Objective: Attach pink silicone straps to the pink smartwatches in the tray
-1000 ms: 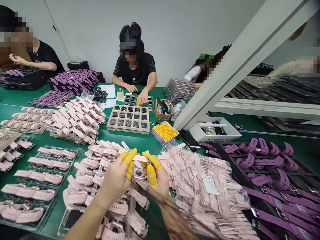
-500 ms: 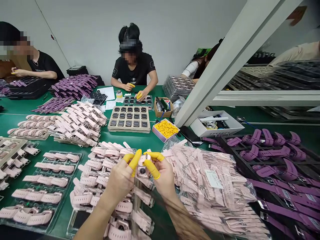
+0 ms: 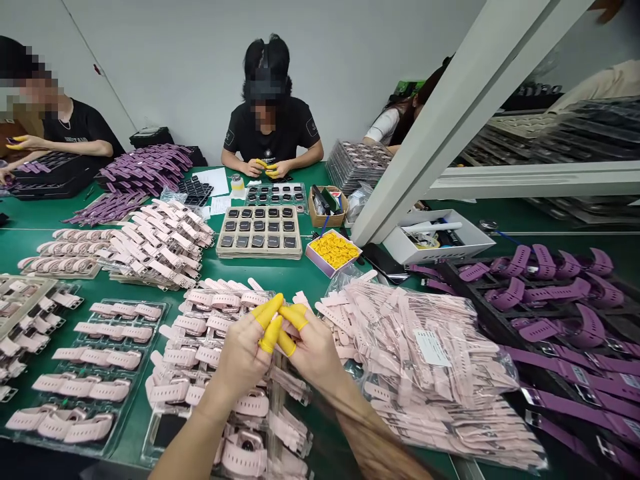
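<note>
My left hand point(image 3: 241, 357) and my right hand point(image 3: 316, 347) meet in front of me, with yellow finger cots on the thumbs and fingertips. Both are closed in a pinch around a pink smartwatch, which the fingers now hide almost wholly; only a pale bit shows between the tips. Under and left of my hands are stacked clear trays of pink-strapped smartwatches point(image 3: 183, 359). Just right of my right hand lies a large heap of pink watch straps in clear bags point(image 3: 395, 333), with a white label point(image 3: 432, 348) on top.
Another tray of pink watches point(image 3: 95, 360) lies at left, beside a pile of pink straps point(image 3: 160, 243). Ahead are a tray of dark square watch faces point(image 3: 259, 255) and a box of yellow finger cots point(image 3: 334, 252). Purple straps point(image 3: 560, 293) fill the right. A co-worker point(image 3: 273, 133) sits opposite.
My hands have drawn closer together, and the fingers now cover the watch that showed between them. The view has shifted slightly. The co-worker opposite has brought both hands together.
</note>
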Demonstrator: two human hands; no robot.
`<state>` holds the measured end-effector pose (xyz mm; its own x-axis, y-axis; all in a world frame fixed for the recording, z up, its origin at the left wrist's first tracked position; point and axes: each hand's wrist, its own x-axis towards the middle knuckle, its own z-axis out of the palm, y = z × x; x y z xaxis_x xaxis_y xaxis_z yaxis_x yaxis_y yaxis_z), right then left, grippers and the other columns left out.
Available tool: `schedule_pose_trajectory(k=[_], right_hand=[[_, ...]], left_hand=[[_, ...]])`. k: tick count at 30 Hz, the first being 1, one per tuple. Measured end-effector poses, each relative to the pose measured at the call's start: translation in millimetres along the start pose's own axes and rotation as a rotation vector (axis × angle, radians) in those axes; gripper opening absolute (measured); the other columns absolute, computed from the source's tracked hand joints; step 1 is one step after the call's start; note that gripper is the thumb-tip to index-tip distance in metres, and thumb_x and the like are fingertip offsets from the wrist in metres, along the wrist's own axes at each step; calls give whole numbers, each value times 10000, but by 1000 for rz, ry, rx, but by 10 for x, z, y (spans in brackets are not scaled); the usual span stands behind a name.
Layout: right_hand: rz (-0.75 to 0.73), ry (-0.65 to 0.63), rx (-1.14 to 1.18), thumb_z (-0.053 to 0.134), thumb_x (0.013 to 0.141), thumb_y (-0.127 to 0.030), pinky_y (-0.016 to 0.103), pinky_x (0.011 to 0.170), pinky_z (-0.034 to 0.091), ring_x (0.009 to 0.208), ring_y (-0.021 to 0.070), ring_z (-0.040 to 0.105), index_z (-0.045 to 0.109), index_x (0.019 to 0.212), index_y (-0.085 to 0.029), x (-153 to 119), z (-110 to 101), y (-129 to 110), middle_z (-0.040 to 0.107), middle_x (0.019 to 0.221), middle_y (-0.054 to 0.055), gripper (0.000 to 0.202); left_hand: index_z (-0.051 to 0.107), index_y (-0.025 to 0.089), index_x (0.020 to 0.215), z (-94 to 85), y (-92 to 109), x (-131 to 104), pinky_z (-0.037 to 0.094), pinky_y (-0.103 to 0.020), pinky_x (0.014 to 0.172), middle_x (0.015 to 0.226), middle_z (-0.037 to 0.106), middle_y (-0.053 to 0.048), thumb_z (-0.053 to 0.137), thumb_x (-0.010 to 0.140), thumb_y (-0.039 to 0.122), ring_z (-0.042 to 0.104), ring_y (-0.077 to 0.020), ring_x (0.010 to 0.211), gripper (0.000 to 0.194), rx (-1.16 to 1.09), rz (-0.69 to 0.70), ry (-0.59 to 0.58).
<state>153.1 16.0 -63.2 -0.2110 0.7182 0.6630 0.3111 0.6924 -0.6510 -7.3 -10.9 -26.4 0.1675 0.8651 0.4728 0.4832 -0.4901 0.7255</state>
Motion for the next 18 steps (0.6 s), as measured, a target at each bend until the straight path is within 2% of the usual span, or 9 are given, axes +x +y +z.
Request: schedule_pose_trajectory(k=[2,4,6,8,11,14,18], right_hand=[[6,-61,-56,615,1006,-254,384,731,644,877,266,742,689,1223,-195,-5,23,-4,738,976,123,237],[35,-145,-76,623,1008,-302,405,728,646,858,276,740,700,1192,-184,-17,50,-16,735,947,119,232],[74,-215,-55,631,1005,-317,415,755,647,883,277,739,694,1194,-191,-27,71,-32,732,961,111,236],[94,-242,-19,648,996,-316,421,793,645,938,280,733,668,1235,-198,-30,80,-49,727,1015,115,267],[85,-225,9,662,985,-289,419,787,640,951,279,725,639,1266,-205,-24,75,-66,722,1049,118,294],[77,-196,55,675,976,-262,392,763,633,921,260,728,634,1245,-225,-16,64,-68,729,1028,94,274],[76,-182,67,682,981,-307,389,770,626,938,260,730,634,1226,-232,-22,59,-46,734,1034,91,261]], left_hand=[[721,223,1307,-7,-23,-2,529,-436,1105,1302,742,-118,531,1026,217,676,-266,1250,340,-22,-40,142],[753,209,1241,-41,-34,-3,536,-445,1092,1245,766,-116,534,1040,284,693,-271,1219,306,-113,-162,313],[760,188,1201,-85,-39,6,593,-429,1002,1160,793,-116,534,1046,376,747,-266,1100,332,-278,-300,482],[755,170,1175,-117,-46,27,646,-396,860,1055,815,-112,563,1025,458,788,-252,935,377,-455,-395,594],[760,150,1133,-136,-56,65,661,-332,698,904,821,-96,637,975,503,794,-229,775,406,-593,-459,661],[776,147,1075,-140,-65,93,648,-282,603,831,808,-83,704,922,513,791,-223,733,403,-648,-477,689],[779,155,1034,-136,-91,99,627,-252,521,800,794,-70,764,859,530,785,-218,688,415,-751,-504,653]])
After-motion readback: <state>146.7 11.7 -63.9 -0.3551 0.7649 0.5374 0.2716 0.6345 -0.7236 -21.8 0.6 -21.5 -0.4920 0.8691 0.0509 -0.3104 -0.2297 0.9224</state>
